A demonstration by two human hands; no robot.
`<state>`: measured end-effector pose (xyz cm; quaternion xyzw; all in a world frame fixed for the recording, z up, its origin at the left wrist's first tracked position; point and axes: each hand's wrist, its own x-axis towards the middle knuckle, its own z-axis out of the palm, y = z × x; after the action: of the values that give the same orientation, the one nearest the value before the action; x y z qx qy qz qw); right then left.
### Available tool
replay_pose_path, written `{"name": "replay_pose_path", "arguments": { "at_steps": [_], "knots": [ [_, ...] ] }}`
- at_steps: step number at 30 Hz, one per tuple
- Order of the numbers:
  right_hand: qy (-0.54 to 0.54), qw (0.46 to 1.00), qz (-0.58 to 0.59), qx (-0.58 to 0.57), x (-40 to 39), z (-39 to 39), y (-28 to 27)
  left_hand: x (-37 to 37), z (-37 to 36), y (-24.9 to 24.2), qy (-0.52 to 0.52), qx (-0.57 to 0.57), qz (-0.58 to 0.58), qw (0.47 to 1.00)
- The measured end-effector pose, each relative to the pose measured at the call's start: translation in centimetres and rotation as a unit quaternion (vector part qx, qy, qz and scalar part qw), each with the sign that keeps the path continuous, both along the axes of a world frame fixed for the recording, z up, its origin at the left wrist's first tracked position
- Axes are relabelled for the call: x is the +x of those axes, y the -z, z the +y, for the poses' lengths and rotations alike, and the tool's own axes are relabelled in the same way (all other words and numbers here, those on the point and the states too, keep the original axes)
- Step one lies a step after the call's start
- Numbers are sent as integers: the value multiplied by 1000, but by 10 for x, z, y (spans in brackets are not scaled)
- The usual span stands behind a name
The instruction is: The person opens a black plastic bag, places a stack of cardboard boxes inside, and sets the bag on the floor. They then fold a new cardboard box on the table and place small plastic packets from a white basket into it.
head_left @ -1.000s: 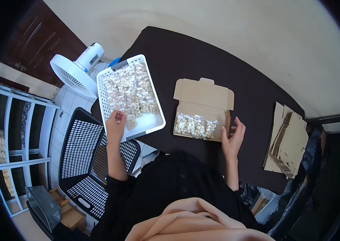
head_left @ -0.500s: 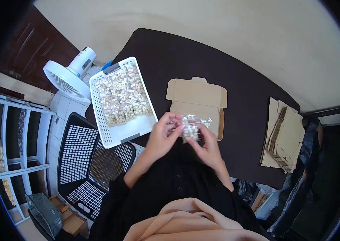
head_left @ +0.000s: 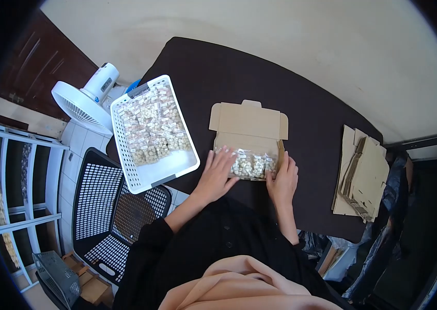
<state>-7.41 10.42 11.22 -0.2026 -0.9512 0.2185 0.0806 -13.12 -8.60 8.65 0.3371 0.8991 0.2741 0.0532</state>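
Note:
An unfolded-lid cardboard box (head_left: 249, 121) lies on the dark table in front of me. Several clear plastic packets of pale, round pieces (head_left: 247, 165) sit in a row along its near part. My left hand (head_left: 216, 175) rests at the box's left side, fingers stretched out over the packets at that end. At the right side is my right hand (head_left: 283, 181), its thumb at the near right corner and its fingers extended along the outer wall. Neither hand grips a packet. The left end of the row is hidden under my left fingers.
A white plastic basket (head_left: 183, 164) full of similar packets stands on the table's left side. Flattened cardboard boxes (head_left: 365, 178) are stacked at the right. Beyond the basket is a white fan (head_left: 81, 106); a black perforated chair (head_left: 97, 201) stands at the lower left.
The packet held between both hands is now down in the box with the others. My hands have moved apart to the box's two sides and their fingers have opened.

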Motion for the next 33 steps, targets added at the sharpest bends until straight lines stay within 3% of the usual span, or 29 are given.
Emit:
{"name": "replay_pose_path", "arguments": {
  "at_steps": [2,5,11,15,19,22,24,25,26,27,29,33],
  "knots": [
    [-54,998,10,31,2,2,2,4,8,0,77,1,-13,997],
    [-150,987,24,62,4,9,26,11,22,5,90,-33,-7,995],
    [-136,988,-18,74,11,0,25,17,19,20,106,-74,-12,992],
    [-165,981,30,93,7,-1,14,16,13,2,74,-88,14,993],
    [-171,983,-4,64,10,1,21,14,4,5,91,-79,0,993],
    [-137,987,45,72,1,13,15,0,5,3,30,-52,13,998],
    [-1,990,136,-31,-11,31,24,-18,9,22,-112,155,-7,982],
    [0,990,136,-30,-18,43,36,-27,12,31,-142,196,-24,970],
    [26,980,134,-146,-26,56,54,-34,15,38,-172,238,-40,955],
    [50,956,131,-259,-33,65,65,-39,17,42,-170,240,-38,955],
    [48,958,128,-252,-41,71,73,-50,17,47,-252,269,-169,914],
    [27,958,78,-274,-51,83,79,-63,15,66,-300,274,-160,900]
  ]
}}
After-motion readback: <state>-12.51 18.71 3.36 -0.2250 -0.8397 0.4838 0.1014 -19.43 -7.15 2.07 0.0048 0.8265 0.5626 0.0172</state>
